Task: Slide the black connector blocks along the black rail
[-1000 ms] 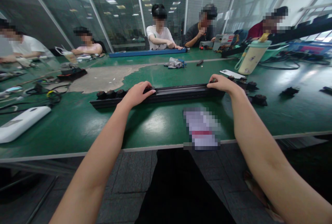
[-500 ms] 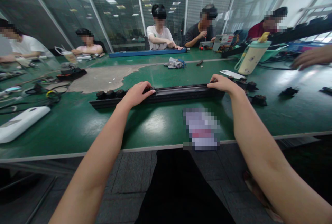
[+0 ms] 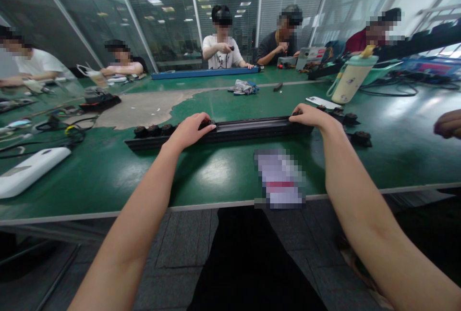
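Note:
A long black rail (image 3: 248, 130) lies crosswise on the green table, its upper channel bare between my hands. Several black knob-topped blocks (image 3: 153, 131) sit in a row on its left part. My left hand (image 3: 192, 130) is closed around another dark block on the rail, thumb along the channel. At the rail's right end, my right hand (image 3: 311, 116) pinches a small dark block, mostly hidden by the fingers. Just beyond that hand, loose black blocks (image 3: 360, 138) rest on the table.
Near the front edge lies a blurred-out phone-shaped object (image 3: 279, 179). A white device (image 3: 32, 171) and cables (image 3: 72, 130) are at left. A white phone (image 3: 323, 103) and cream bottle (image 3: 355, 78) stand right of centre. A co-worker's hand (image 3: 448, 123) is at far right; others sit opposite.
My hands and the rail have hardly moved. The co-worker's hand at far right shifted right and nearer, and loose black blocks there are gone. A person opposite raised a hand holding something dark.

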Demonstrator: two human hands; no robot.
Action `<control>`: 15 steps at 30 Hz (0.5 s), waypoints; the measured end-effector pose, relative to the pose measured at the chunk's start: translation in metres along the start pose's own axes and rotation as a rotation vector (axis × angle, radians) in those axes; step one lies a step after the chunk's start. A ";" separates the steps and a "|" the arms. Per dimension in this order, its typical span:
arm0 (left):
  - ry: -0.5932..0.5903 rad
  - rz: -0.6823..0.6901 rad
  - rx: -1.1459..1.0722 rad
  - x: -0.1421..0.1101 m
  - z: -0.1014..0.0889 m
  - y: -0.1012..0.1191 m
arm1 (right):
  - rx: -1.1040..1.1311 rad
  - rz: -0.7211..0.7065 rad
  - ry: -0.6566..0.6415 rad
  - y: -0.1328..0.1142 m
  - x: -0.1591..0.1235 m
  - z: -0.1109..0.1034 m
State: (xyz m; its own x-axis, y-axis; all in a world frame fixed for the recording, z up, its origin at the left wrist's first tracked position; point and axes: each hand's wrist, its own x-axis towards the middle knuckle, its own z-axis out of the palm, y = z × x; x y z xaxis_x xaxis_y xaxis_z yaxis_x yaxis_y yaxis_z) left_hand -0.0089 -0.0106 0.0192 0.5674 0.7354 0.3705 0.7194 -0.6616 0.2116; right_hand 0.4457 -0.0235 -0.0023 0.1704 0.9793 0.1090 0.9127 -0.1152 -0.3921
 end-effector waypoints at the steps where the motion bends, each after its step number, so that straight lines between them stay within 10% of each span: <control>1: 0.000 0.003 0.000 0.000 0.000 0.000 | -0.007 0.014 0.002 -0.001 0.000 0.000; 15: 0.009 0.014 0.015 0.000 0.001 -0.001 | -0.019 0.060 0.044 -0.010 -0.010 -0.001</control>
State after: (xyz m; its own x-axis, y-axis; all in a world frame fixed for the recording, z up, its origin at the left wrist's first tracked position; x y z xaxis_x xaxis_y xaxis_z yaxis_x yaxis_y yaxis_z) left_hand -0.0089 -0.0100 0.0184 0.5738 0.7249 0.3812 0.7174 -0.6694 0.1930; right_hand 0.4355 -0.0321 0.0010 0.2403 0.9625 0.1258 0.9071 -0.1765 -0.3820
